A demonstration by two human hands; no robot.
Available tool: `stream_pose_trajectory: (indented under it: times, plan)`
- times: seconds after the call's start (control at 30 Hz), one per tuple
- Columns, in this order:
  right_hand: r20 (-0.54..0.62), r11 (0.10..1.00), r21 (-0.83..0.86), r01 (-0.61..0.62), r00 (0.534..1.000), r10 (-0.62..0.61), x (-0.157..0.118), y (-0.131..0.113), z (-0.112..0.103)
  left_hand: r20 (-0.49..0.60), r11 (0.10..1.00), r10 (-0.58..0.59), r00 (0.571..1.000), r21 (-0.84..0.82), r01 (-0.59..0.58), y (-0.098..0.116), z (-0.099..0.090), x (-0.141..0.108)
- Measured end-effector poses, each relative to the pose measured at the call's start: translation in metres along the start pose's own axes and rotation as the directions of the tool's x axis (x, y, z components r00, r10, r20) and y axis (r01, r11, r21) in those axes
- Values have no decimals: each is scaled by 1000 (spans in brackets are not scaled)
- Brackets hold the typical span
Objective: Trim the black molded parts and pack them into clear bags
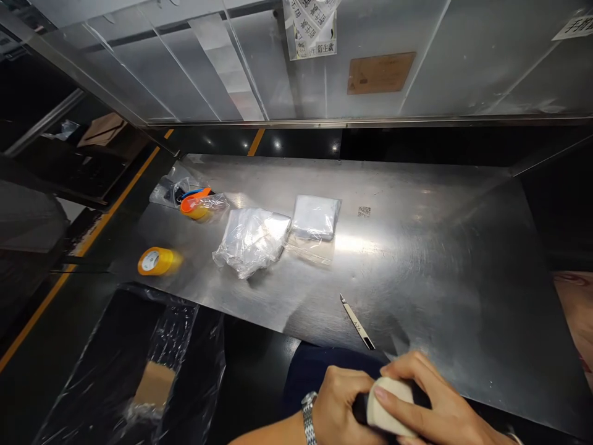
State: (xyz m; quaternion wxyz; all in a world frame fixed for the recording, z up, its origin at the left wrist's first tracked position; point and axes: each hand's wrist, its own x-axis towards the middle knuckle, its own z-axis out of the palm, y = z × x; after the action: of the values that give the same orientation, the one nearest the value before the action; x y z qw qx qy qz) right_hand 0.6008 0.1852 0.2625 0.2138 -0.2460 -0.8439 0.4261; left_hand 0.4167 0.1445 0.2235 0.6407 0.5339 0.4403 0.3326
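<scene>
Left hand (340, 398): We see it curled tight around a dark piece (360, 409), a metal watch (309, 417) on its wrist.
Right hand (440, 411): We see it pinching a cream piece (391, 411), its thumb laid across the face, other fingers bent over the edge.
Cream piece: It sits between our two hands, against the dark piece, low over the near edge of the desk (463, 278); what the pair is, we cannot tell.
Knife (356, 322): Marked A26, it lies on the desk just beyond our hands, blade pointing away and to the left.
Packs: A flat pack (315, 217) and a crumpled bag (252, 241) lie side by side, farther out and left of our hands.
Tape (157, 261): A yellow roll rests well to our hands' left.
Code label (364, 211): It lies on the desk, well beyond our hands.
</scene>
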Motion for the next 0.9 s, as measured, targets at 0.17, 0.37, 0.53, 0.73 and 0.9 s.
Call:
stream_pose_trajectory:
  times: [0.17, 0.37, 0.53, 0.73, 0.9]
  plan:
    - [-6, 1000, 0, -6, 1000, 6, 6, 2, -2, -24, 995, -93, 995, -31, 92, 5, -4, 3]
    - [-49, 998, 64, -25, 998, 28, 6, 4, 7, 11, 1000, -20, 1000, -12, 20, 3, -9, 5]
    - [-33, 992, 106, -62, 997, 66, 10, 4, 6, 16, 999, -43, 999, 34, 42, 1, -9, 6]
    - [-21, 993, 40, -111, 993, 112, 13, 40, 9, -31, 992, -94, 995, -87, 91, 0, -19, 8]
    - [-327, 817, -254, -518, 841, 431, -13, 143, 53, -67, 851, -207, 976, -505, 146, -5, -26, 14]
